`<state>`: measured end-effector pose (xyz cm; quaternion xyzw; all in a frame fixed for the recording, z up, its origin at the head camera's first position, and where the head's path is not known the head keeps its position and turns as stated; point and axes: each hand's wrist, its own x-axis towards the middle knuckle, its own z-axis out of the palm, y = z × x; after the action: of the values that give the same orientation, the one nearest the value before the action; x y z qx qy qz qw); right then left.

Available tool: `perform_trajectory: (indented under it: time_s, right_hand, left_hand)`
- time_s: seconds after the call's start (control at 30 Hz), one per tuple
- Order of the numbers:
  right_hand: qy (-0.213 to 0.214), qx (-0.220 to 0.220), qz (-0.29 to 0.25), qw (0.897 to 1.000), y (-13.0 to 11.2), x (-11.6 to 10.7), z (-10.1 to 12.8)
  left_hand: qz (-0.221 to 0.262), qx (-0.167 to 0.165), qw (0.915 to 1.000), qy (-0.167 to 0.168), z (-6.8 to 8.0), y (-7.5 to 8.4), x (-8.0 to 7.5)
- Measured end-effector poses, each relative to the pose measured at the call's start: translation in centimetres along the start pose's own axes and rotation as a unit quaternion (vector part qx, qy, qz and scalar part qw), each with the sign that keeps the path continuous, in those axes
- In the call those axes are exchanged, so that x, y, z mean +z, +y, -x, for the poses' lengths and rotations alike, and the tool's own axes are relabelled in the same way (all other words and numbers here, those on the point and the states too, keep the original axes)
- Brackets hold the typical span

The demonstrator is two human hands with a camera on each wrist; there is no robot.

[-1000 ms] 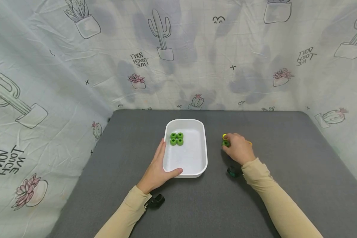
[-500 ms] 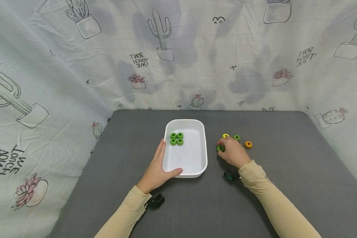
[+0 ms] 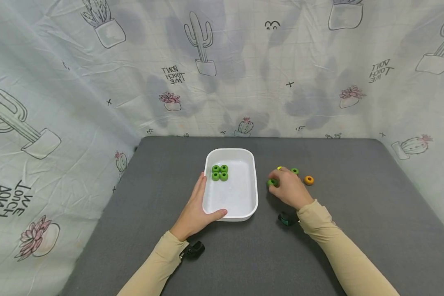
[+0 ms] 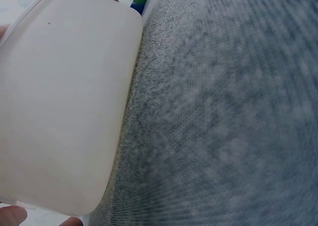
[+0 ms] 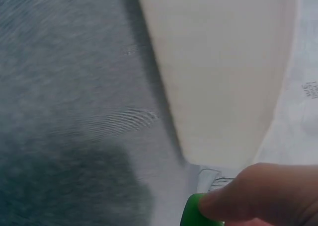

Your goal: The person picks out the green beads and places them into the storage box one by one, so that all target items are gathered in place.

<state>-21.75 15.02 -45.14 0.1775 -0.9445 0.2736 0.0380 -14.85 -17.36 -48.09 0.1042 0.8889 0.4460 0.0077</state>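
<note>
Head view: your grey tabletop (image 3: 355, 230), cactus cloth (image 3: 77, 82) behind; white tray (image 3: 240, 207) holds four green rings (image 3: 220, 172); left hand (image 3: 196, 209) grips its rim, right hand (image 3: 290, 190) pinches a green ring (image 3: 271, 182).

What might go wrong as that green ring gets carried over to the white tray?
The right hand pinches the green ring only at the fingertips, so it may slip and roll across the grey mat. The four green rings already sit tightly grouped in the white tray; a careless drop might scatter them. The left hand holds just one corner, so a bump may turn the tray.
</note>
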Motion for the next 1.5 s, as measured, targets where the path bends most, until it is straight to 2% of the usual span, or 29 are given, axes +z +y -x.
perform_trajectory:
  time_s: [0.5,0.87,1.2,1.5]
  right_hand:
    - [0.017,-0.027,-0.068,0.997,-3.1,-1.6,-0.3]
    - [0.01,-0.052,-0.108,0.993,-5.7,-1.2,-1.0]
    - [-0.03,-0.06,-0.098,0.993,-8.0,-0.3,-2.9]
    - [-0.055,-0.089,-0.11,0.988,-9.2,0.5,-4.4]
  left_hand:
    - [-0.003,-0.002,1.0,0.0,0.0,-0.1,0.0]
    - [-0.001,-0.004,1.0,-0.002,0.0,0.0,0.0]
    - [-0.008,0.0,1.0,-0.003,0.0,0.0,-0.1]
    - [-0.009,-0.001,1.0,-0.004,0.0,-0.1,-0.1]
